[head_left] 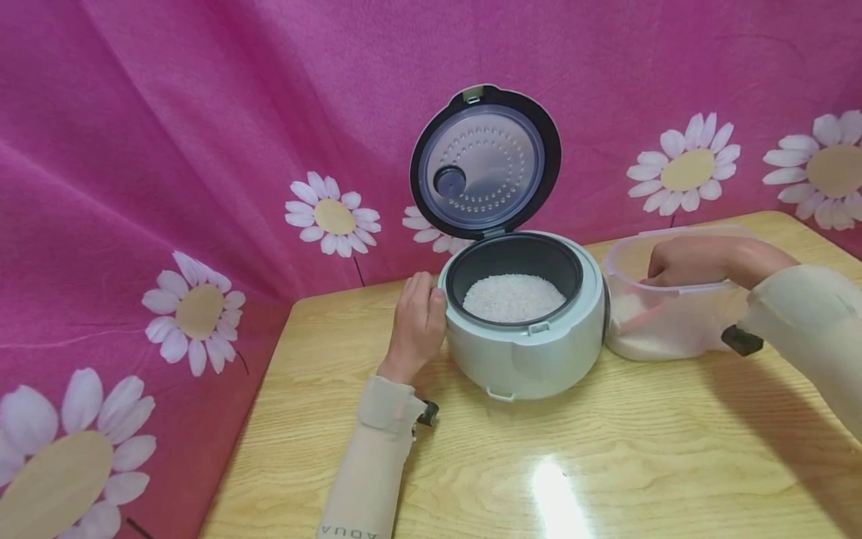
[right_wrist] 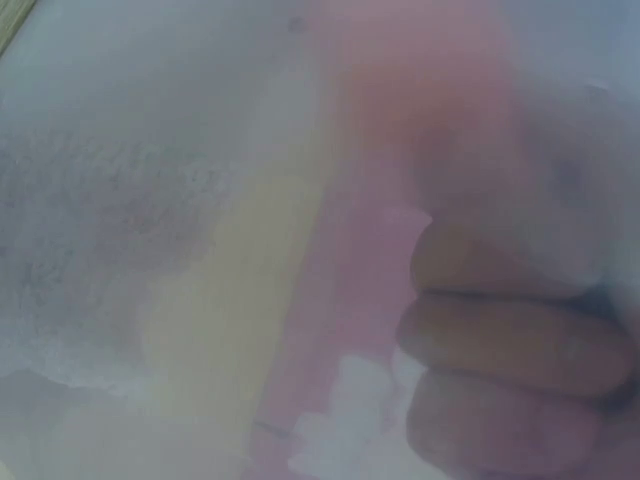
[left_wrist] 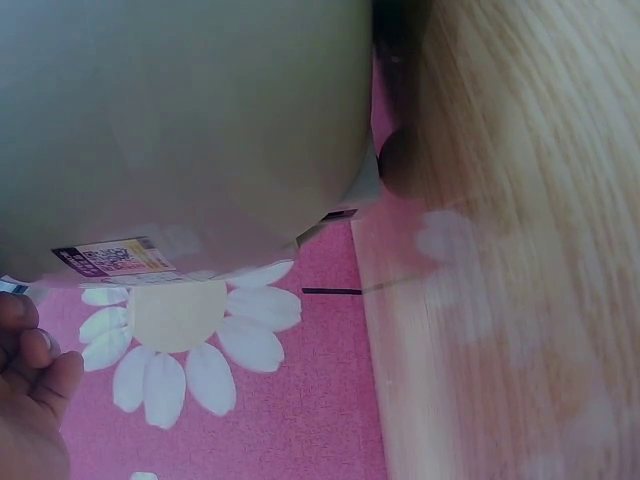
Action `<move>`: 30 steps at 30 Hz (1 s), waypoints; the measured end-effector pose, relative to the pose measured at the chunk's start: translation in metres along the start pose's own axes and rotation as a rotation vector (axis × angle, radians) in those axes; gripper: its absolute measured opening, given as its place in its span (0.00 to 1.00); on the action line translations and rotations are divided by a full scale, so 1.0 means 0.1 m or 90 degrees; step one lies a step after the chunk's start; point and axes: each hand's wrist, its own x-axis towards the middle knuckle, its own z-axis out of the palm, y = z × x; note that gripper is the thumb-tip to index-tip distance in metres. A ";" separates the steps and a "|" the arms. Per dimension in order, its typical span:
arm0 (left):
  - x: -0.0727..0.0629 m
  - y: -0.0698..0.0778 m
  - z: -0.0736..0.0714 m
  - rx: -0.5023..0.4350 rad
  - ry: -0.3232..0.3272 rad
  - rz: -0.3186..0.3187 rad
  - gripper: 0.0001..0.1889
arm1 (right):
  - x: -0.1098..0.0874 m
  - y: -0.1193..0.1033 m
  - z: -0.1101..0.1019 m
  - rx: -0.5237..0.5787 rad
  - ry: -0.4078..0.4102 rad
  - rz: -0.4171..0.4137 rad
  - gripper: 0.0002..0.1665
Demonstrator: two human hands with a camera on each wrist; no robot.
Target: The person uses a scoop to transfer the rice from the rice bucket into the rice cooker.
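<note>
A pale green rice cooker [head_left: 521, 367] stands on the table with its lid [head_left: 486, 161] raised. White rice [head_left: 515, 297] lies in its dark inner pot [head_left: 468, 262]. My left hand [head_left: 416, 322] rests against the cooker's left side near the rim, its fingers loosely curled. To the right of the cooker is a see-through plastic container [head_left: 694, 329] with rice low inside. My right hand [head_left: 700, 260] reaches down into this container. Its fingers [right_wrist: 515, 340] are curled round a pink scoop [head_left: 643, 308], which is blurred in the right wrist view and partly hidden by the container wall.
The wooden table [head_left: 539, 464] extends in front of the cooker and container. A pink cloth [head_left: 202, 112] with large daisies hangs behind and along the left. The container stands close against the cooker's right side.
</note>
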 end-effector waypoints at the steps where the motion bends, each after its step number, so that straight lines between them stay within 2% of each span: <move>1: 0.00 0.00 0.00 0.000 0.000 0.000 0.16 | 0.00 0.00 0.00 -0.002 0.000 -0.005 0.12; 7: -0.01 -0.01 0.00 -0.002 0.002 -0.003 0.16 | 0.01 0.00 0.01 0.004 -0.009 -0.002 0.13; 20: -0.02 -0.01 0.00 -0.002 -0.001 -0.003 0.17 | 0.02 0.01 0.04 -0.024 0.008 -0.012 0.12; 30: 0.00 0.00 -0.01 -0.016 -0.001 0.002 0.17 | 0.01 0.01 0.00 -0.018 -0.007 -0.005 0.14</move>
